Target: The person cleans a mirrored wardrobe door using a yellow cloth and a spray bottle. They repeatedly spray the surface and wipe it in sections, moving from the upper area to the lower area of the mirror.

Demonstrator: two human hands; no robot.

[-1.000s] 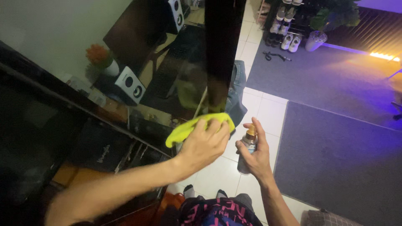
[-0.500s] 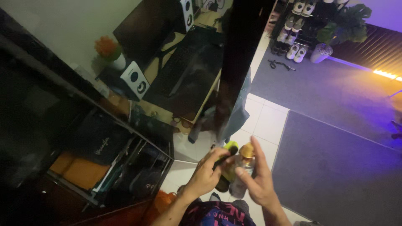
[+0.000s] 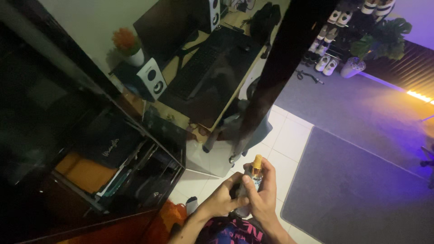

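Both hands are meeting low centre over the white tiled floor (image 3: 289,140). Right hand (image 3: 264,199) is wrapping its grip around a small clear spray bottle (image 3: 254,178), gold cap pointing up. Left hand (image 3: 221,201) is closing on the bottle's lower side; whether it is also holding something else, cannot tell. Glass cabinet (image 3: 135,171) is sitting just left, grey rug (image 3: 361,190) right.

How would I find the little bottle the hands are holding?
Start at the grey rug and move left to the white floor tiles. There both hands, left hand and right hand, wrap a small clear bottle. Its orange-gold cap on top sets it apart.
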